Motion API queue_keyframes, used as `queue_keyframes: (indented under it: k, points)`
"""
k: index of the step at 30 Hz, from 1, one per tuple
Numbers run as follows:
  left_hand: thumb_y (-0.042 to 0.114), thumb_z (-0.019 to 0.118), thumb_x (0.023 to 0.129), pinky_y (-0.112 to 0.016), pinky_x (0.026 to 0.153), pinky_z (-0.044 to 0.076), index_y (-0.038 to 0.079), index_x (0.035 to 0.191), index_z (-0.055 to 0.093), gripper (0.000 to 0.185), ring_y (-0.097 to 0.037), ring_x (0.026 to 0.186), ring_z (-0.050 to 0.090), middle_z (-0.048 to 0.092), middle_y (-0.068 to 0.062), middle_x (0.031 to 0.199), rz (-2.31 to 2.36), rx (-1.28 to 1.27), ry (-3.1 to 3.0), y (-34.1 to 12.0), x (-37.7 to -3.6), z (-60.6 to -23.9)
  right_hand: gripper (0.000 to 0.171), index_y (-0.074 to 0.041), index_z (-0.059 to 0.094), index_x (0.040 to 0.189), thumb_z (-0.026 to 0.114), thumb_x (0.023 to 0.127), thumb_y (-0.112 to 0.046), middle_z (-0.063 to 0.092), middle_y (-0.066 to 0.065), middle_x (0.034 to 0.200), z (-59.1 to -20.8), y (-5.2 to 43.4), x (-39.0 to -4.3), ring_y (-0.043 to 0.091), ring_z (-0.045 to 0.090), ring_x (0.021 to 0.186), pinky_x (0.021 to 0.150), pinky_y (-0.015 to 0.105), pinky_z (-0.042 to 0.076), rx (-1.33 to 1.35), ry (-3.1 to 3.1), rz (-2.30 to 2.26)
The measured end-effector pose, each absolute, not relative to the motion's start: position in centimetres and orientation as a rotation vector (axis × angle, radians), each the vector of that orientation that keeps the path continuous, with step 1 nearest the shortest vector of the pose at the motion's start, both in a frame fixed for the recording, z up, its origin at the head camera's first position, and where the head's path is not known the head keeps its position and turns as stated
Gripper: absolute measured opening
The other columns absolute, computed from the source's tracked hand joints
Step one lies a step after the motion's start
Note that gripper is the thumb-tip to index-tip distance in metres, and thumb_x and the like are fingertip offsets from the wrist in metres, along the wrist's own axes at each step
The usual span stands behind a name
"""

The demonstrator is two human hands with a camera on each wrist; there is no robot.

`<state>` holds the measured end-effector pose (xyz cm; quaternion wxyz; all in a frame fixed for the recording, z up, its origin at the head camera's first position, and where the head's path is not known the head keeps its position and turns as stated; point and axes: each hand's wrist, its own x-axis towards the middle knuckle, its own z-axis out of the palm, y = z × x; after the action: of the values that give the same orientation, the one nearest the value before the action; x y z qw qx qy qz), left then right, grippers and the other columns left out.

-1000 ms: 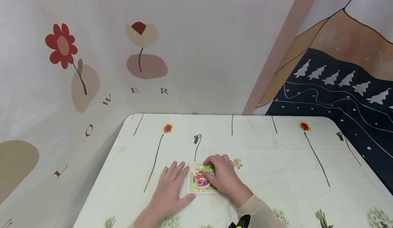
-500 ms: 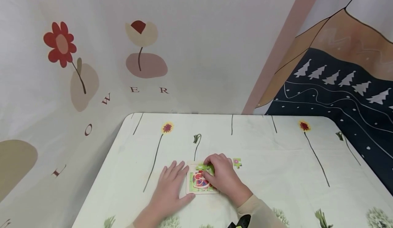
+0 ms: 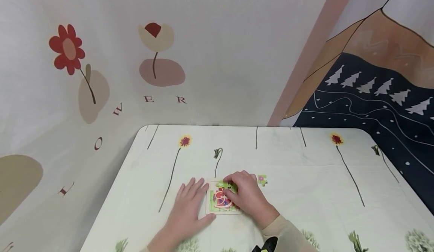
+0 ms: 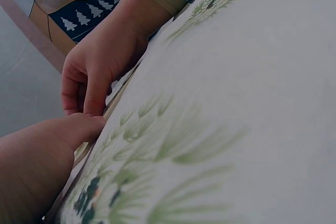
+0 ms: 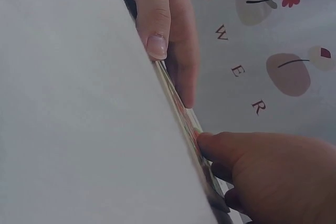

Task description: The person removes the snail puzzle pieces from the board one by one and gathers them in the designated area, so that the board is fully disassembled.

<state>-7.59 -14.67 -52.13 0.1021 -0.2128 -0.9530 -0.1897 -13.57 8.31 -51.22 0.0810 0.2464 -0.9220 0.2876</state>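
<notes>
Head view: the left hand (image 3: 188, 206) lies flat with its fingers spread and its thumb out. Its pointing finger touches the left side of a little puzzle tray (image 3: 223, 213), and its thumb is by the near left corner. So the tray sits between the two hands. Inside it, just below the right thumb, is a red, pink and purple picture (image 3: 222, 201) with green around it. The right hand (image 3: 247, 191) has bent fingers, and its thumb and pointing finger pinch a green piece (image 3: 220, 184) at the far part of the tray. I can't tell if that piece is all the way in. One loose piece (image 3: 262, 180), green with a pink flower, lies outside the tray, just right of the right fingers, on the white tablecloth (image 3: 305, 184).

Left wrist view: the right fingers point down, close to the left thumb. Most of the tray is hidden.

Right wrist view: the tray is a thin strip, with the left thumb at its edge and the right thumb touching its top.
</notes>
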Motion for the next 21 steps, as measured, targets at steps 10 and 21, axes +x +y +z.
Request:
queue_keyframes:
  k: [10,21]
  points:
    - [0.067,0.061,0.080,-0.058,0.112,0.017,0.013,0.146,0.044,0.086,-0.034,0.143,0.023,0.036,-0.007,0.152,-0.542,-0.630,-2.824,-14.70,-7.69,-52.29,0.036,-0.024,0.070,0.120,0.072,0.086,-0.036,0.064,-0.013,0.103,-51.28,8.52,-13.49,0.008,0.054,0.092,0.083,0.035,0.037,0.841,-2.723,0.688]
    - [0.068,0.059,0.080,-0.059,0.112,0.017,0.013,0.145,0.044,0.087,-0.033,0.143,0.022,0.035,-0.007,0.153,-0.537,-0.630,-2.814,-14.80,-7.72,-52.82,0.032,-0.026,0.064,0.123,0.064,0.092,-0.037,0.059,-0.015,0.110,-51.34,8.50,-13.55,0.008,0.048,0.102,0.089,0.038,0.034,0.786,-2.769,0.743]
